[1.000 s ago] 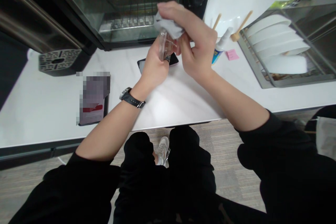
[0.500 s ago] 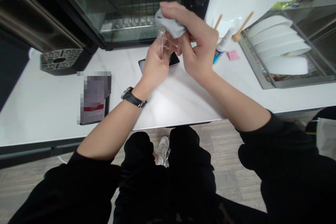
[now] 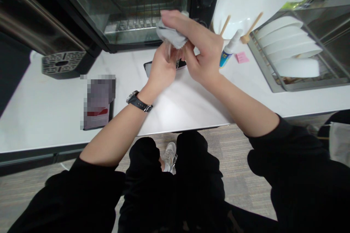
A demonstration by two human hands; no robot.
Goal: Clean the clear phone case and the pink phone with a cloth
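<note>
Left hand (image 3: 163,64) closed around a clear object (image 3: 170,51), largely hidden, right hand (image 3: 203,52) pinching grey cloth (image 3: 172,35) over it, dark device (image 3: 148,68) behind partly covered.

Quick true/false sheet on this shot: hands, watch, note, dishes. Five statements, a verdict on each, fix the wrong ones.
1. The right hand grips a pale grey cloth. True.
2. The left hand is empty. False: it holds a clear object, partly hidden by the cloth.
3. The watch is on the right wrist. False: it is on the left wrist.
4. A pink note lies between the bottle and the metal rack. True.
5. White dishes sit in the rack. True.
</note>
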